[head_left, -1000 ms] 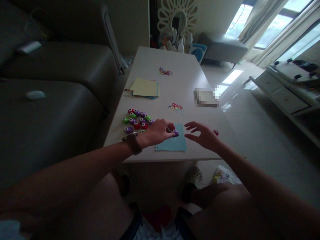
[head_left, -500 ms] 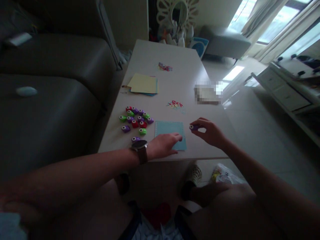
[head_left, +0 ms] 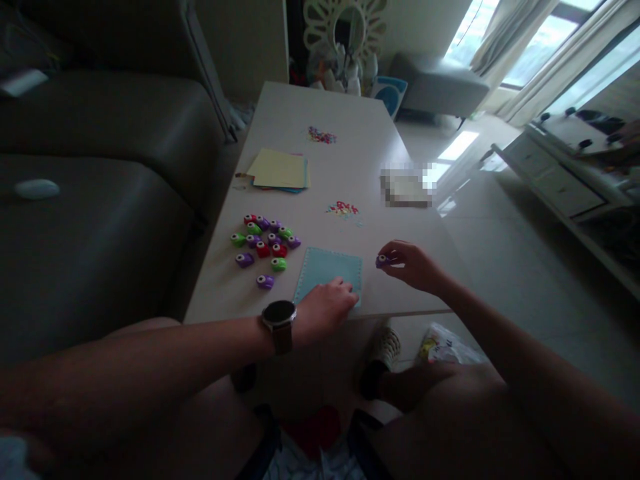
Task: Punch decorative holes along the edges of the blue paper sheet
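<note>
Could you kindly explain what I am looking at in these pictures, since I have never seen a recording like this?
There is no machine: a person wears a camera on the head, looking down at their own two bare hands over a low table beside a sofa. The left hand, with a watch on its wrist, rests on a blue sheet. The right hand holds a small purple punch just above the table. More punches lie in a cluster, with a paper stack and two piles of confetti farther off.
</note>
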Demonstrator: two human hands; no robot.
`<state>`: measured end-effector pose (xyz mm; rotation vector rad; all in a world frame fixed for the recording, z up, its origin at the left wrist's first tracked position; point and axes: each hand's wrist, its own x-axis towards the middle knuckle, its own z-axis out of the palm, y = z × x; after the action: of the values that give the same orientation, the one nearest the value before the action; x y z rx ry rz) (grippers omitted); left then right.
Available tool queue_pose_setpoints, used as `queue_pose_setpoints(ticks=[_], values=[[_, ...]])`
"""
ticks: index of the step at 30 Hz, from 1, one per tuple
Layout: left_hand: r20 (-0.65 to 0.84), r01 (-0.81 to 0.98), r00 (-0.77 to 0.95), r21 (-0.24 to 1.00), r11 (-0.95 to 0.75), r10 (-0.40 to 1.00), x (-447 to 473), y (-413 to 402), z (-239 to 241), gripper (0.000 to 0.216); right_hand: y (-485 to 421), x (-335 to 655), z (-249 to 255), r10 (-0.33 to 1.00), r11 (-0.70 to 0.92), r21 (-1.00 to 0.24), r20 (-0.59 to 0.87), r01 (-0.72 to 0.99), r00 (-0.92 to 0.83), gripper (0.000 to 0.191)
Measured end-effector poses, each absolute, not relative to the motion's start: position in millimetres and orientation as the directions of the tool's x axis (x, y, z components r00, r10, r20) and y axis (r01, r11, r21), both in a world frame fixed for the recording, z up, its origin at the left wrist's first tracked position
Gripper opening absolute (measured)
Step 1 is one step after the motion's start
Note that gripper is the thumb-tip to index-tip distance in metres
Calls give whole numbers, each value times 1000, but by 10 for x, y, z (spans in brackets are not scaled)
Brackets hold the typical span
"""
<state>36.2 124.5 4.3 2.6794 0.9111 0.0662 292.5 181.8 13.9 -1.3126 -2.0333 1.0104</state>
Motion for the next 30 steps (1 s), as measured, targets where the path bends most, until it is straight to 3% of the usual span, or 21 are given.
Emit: queue_pose_setpoints(ticks=[8,30], values=[[-23,666,705,364,-651,709,405,1324,42,14,1796,2896,42,914,231,-698,-82,677,-397,19],[-21,661,711,360,-659,702,428,1322,12,14,1771,2794,-33,869,160,-723,-221,673,-444,26]])
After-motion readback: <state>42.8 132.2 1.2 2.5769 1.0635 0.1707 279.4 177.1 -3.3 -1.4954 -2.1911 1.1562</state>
